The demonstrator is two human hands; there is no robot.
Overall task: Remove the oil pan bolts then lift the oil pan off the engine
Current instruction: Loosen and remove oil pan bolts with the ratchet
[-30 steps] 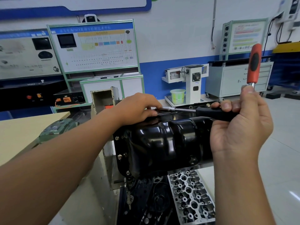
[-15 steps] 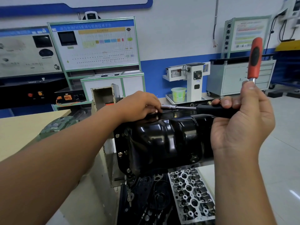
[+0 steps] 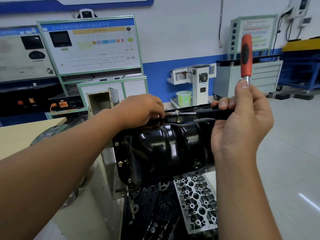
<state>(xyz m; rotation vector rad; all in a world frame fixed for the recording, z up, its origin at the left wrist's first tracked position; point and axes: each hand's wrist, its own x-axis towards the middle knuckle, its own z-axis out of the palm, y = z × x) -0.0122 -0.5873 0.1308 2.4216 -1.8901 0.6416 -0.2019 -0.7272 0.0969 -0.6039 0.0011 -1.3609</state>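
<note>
While my left hand (image 3: 140, 110) rests curled over the far rim of the black oil pan (image 3: 166, 149), my right hand (image 3: 242, 122) is clamped on a black-handled driver (image 3: 195, 113) lying left to right along that rim. Its tip points left toward a bolt under my left fingers (hidden, so I cannot tell their grip). A red-handled tool (image 3: 246, 56) also stands upright in my right hand.

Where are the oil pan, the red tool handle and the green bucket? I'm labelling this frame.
oil pan (image 3: 166, 149), head view, glossy black side.
red tool handle (image 3: 246, 56), head view, middle of grip.
green bucket (image 3: 183, 98), head view, front wall.
</note>
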